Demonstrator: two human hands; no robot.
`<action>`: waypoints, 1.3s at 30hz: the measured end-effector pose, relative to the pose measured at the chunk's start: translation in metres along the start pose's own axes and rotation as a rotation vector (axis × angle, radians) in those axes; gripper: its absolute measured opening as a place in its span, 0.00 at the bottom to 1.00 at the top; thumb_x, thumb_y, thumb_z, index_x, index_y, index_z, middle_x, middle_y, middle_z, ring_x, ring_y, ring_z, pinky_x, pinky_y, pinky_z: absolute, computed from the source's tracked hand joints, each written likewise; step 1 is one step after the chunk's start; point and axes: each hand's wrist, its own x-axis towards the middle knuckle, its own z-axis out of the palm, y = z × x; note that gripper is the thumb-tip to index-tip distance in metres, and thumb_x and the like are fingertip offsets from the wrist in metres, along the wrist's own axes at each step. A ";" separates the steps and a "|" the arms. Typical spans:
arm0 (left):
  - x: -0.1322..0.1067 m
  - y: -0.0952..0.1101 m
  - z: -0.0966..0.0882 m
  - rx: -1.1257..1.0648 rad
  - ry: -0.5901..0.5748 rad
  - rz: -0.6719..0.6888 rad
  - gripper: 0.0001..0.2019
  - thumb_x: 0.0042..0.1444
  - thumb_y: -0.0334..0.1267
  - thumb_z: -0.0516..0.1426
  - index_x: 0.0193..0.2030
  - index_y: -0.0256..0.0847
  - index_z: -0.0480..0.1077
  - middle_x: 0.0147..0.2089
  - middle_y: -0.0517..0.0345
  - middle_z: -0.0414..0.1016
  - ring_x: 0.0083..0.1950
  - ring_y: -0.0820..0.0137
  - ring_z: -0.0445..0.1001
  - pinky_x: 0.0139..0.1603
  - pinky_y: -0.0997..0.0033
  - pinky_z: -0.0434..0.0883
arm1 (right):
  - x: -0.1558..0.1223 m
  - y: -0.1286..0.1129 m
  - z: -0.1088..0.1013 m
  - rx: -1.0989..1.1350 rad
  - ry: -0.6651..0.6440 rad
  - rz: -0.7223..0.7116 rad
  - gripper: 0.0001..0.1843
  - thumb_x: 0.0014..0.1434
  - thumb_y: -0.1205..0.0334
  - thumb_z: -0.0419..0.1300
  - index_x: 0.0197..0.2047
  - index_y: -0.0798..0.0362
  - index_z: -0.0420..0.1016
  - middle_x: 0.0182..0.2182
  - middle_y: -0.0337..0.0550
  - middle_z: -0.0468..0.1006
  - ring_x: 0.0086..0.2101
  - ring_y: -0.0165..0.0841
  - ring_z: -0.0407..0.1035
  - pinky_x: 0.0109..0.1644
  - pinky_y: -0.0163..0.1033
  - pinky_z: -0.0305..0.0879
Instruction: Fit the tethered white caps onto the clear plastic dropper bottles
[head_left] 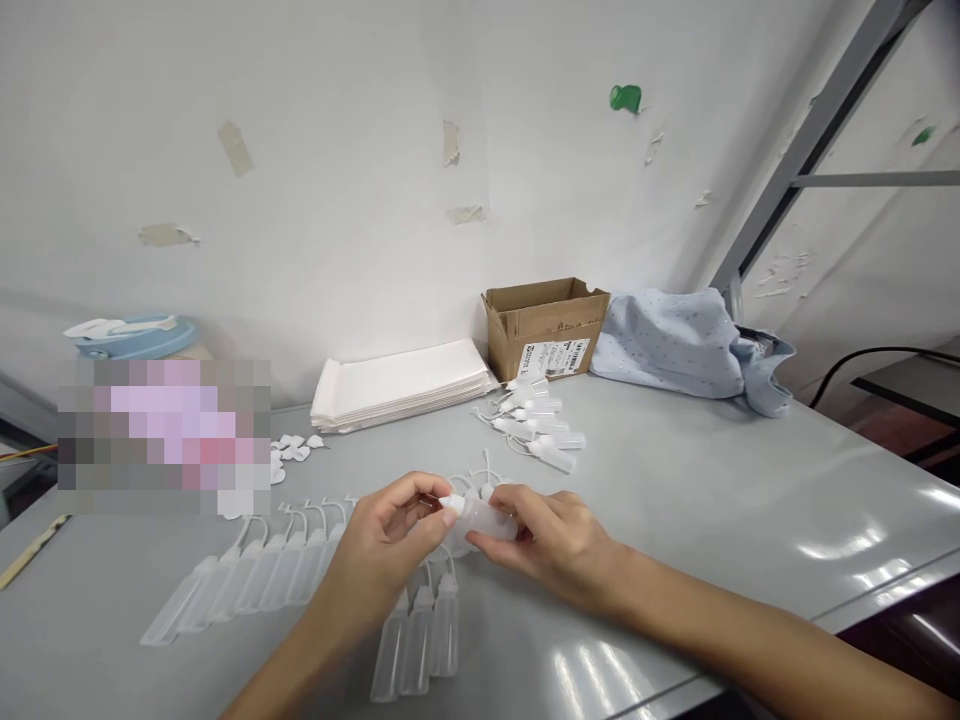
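Note:
A small translucent squeeze bottle [487, 520] lies nearly level between my two hands above the grey table, its white nozzle pointing left. My left hand [386, 530] pinches the white cap end with thumb and fingers. Around the bottle's body closes my right hand [562, 540]. More bottles partly show behind and under the held one, hidden by my hands. On the left, a row of similar bottles [247, 580] with thin white tails lies side by side. Three further bottles [416, 640] lie in front, below my hands.
Several bottles [536, 430] lie loose near an open cardboard box [547, 330]. A stack of white sheets or bags [401, 385] rests against the wall. Light blue cloth [667, 340] lies right of the box. White small pieces [292, 448] sit beside a blurred-out patch at left.

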 end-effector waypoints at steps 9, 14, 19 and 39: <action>-0.001 0.009 -0.016 0.270 -0.180 0.042 0.08 0.55 0.40 0.54 0.30 0.41 0.70 0.27 0.61 0.67 0.31 0.71 0.65 0.32 0.76 0.63 | 0.003 0.003 -0.006 -0.039 -0.088 -0.186 0.11 0.66 0.61 0.49 0.37 0.60 0.67 0.21 0.40 0.75 0.17 0.27 0.68 0.16 0.33 0.58; -0.003 0.010 -0.013 0.321 -0.196 0.026 0.13 0.57 0.44 0.52 0.28 0.39 0.70 0.24 0.63 0.64 0.27 0.73 0.63 0.27 0.77 0.61 | 0.007 0.005 -0.010 -0.041 -0.105 -0.285 0.09 0.66 0.67 0.48 0.38 0.63 0.67 0.23 0.44 0.76 0.21 0.29 0.71 0.18 0.33 0.61; -0.004 0.007 -0.014 0.415 -0.164 0.152 0.08 0.57 0.39 0.53 0.35 0.40 0.71 0.31 0.60 0.72 0.32 0.71 0.69 0.34 0.75 0.67 | 0.004 0.005 -0.008 0.124 -0.123 -0.055 0.17 0.66 0.55 0.48 0.37 0.61 0.68 0.19 0.40 0.74 0.16 0.26 0.66 0.18 0.30 0.61; -0.006 0.001 0.000 0.313 -0.102 0.193 0.09 0.60 0.40 0.52 0.36 0.40 0.70 0.23 0.63 0.70 0.24 0.75 0.71 0.25 0.80 0.69 | 0.007 0.012 -0.010 -0.047 -0.099 -0.200 0.06 0.66 0.67 0.48 0.42 0.58 0.65 0.29 0.46 0.79 0.26 0.29 0.74 0.23 0.31 0.66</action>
